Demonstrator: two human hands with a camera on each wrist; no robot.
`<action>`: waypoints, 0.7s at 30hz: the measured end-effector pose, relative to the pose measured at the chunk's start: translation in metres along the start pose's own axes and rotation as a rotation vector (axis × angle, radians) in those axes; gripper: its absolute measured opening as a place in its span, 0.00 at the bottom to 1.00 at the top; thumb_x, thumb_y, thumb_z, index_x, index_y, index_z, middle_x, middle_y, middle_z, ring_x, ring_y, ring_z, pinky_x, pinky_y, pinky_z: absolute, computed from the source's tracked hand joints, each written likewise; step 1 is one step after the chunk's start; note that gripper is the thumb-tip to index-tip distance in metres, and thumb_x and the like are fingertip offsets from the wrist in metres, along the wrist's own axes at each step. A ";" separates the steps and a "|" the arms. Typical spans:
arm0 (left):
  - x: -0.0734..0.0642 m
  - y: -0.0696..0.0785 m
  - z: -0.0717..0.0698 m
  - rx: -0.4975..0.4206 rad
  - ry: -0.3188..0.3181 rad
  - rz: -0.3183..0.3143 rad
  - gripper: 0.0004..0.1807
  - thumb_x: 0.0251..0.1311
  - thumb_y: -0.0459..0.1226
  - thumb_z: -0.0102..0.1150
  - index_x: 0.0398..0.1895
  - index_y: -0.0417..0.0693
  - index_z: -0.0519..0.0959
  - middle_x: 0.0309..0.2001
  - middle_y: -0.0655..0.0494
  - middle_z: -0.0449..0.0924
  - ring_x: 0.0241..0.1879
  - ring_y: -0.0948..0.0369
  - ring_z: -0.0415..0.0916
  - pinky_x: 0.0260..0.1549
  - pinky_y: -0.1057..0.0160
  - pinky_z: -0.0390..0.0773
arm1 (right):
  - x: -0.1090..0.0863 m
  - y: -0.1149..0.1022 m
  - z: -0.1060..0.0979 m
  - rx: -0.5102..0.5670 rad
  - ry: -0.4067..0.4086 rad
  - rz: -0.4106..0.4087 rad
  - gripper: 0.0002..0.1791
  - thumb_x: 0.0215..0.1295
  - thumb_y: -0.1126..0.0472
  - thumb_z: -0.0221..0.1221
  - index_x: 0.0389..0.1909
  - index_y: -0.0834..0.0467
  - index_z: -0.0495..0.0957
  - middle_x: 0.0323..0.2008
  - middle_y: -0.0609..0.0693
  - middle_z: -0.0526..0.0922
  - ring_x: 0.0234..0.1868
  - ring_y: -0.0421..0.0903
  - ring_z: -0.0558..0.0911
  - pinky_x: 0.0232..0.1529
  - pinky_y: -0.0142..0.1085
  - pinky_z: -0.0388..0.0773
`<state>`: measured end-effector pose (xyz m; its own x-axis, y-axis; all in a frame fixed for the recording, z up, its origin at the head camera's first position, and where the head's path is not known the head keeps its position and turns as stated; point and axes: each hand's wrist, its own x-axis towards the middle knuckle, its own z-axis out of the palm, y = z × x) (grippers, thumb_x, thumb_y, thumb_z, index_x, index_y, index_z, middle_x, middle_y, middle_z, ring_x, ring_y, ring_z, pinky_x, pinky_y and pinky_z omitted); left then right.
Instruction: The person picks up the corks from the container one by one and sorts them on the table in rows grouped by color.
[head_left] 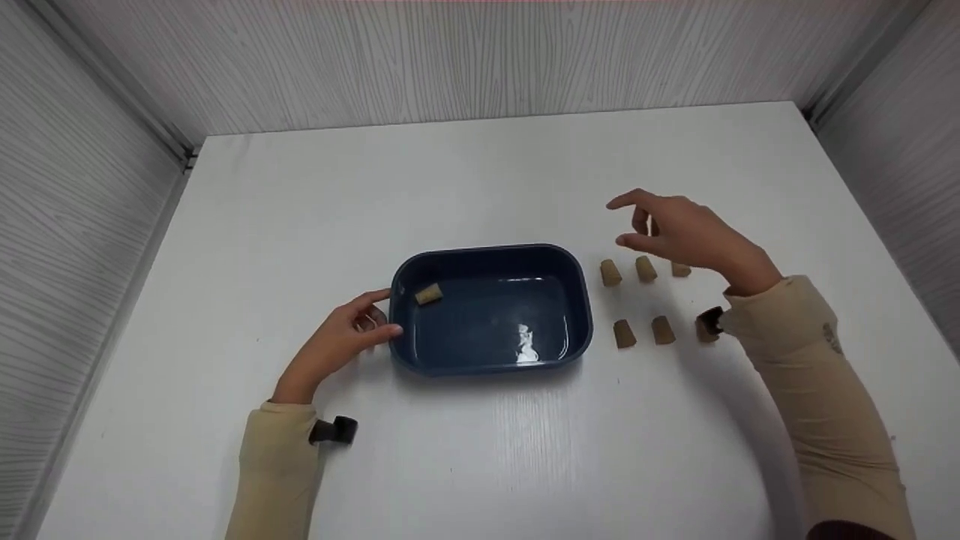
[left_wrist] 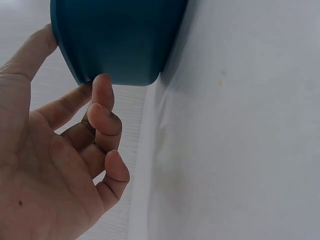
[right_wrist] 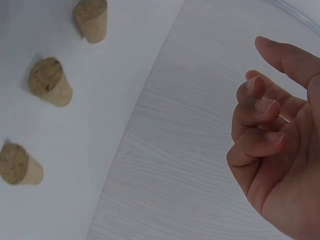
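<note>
A dark blue rectangular plastic basin (head_left: 491, 367) sits mid-table with one cork stopper (head_left: 429, 294) lying inside near its left wall. My left hand (head_left: 341, 341) holds the basin's left end, the thumb over the rim and the index finger against the edge; its other fingers curl beneath in the left wrist view. Above the table, right of the basin, my right hand (head_left: 686, 229) hangs with loosely bent fingers and nothing between them. Beneath and near it, tapered corks stand in two rows, among them a back-row cork (head_left: 610, 273) and a front-row cork (head_left: 624, 334).
The white table (head_left: 480, 457) is bordered by grey wood-grain panels (head_left: 465, 60) at the back and sides. Corks also show at the left of the right wrist view, including one cork (right_wrist: 50, 82). A black wrist mount (head_left: 709, 320) partly covers the rightmost front cork.
</note>
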<state>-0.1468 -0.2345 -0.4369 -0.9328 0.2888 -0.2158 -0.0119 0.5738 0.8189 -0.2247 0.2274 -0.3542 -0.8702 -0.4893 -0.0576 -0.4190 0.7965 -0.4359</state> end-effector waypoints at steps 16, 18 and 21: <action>-0.005 -0.005 -0.001 0.012 0.006 0.001 0.35 0.61 0.47 0.63 0.70 0.50 0.66 0.39 0.51 0.75 0.31 0.62 0.70 0.29 0.66 0.69 | 0.049 -0.064 0.016 -0.053 -0.045 -0.166 0.26 0.67 0.51 0.59 0.65 0.51 0.68 0.38 0.51 0.80 0.35 0.47 0.78 0.35 0.39 0.72; -0.005 -0.006 0.000 0.008 0.005 0.002 0.35 0.61 0.47 0.63 0.70 0.50 0.66 0.40 0.50 0.75 0.31 0.62 0.70 0.29 0.66 0.69 | 0.054 -0.071 0.017 -0.044 -0.055 -0.175 0.26 0.68 0.50 0.59 0.65 0.50 0.68 0.38 0.51 0.80 0.36 0.48 0.79 0.35 0.40 0.73; -0.005 -0.006 0.000 0.000 0.006 0.006 0.34 0.61 0.47 0.63 0.70 0.51 0.66 0.40 0.50 0.75 0.31 0.62 0.70 0.29 0.66 0.69 | 0.061 -0.082 0.020 -0.030 -0.064 -0.198 0.26 0.68 0.50 0.58 0.65 0.50 0.68 0.38 0.52 0.80 0.35 0.48 0.79 0.36 0.41 0.74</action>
<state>-0.1422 -0.2398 -0.4410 -0.9351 0.2872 -0.2077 -0.0063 0.5724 0.8200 -0.2382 0.1248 -0.3394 -0.7525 -0.6579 -0.0313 -0.5883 0.6927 -0.4173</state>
